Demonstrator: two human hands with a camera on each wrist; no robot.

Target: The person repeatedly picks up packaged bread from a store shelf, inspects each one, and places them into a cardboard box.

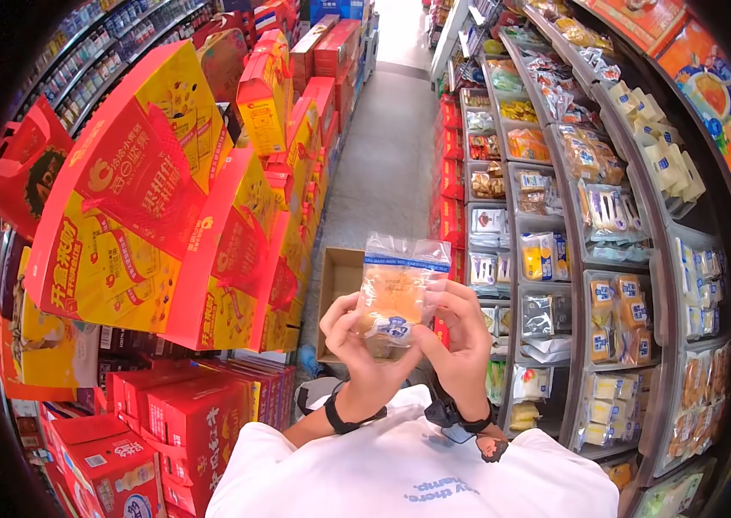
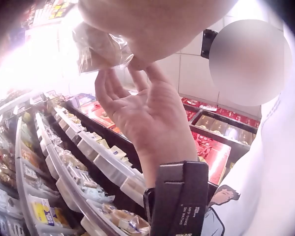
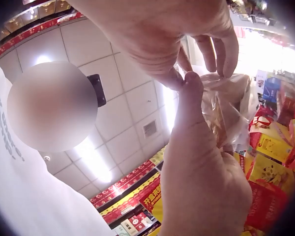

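While both hands (image 1: 355, 345) (image 1: 462, 338) pinch the clear packet (image 1: 393, 293) | head alone: its blue band (image 1: 407, 262) | right wrist alone: ceiling grille (image 3: 150, 129)

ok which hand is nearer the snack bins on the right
Right. The right hand holds the clear packet by its right side, toward the snack bins; the left hand holds its left side, farther from them. Neither touches the bins.

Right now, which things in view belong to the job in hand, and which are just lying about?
In the job:
Clear packet
Left hand and right hand, both holding it

Apparently just about:
Red-and-yellow boxes, left
Bagged goods, right
Open cardboard box, role unclear
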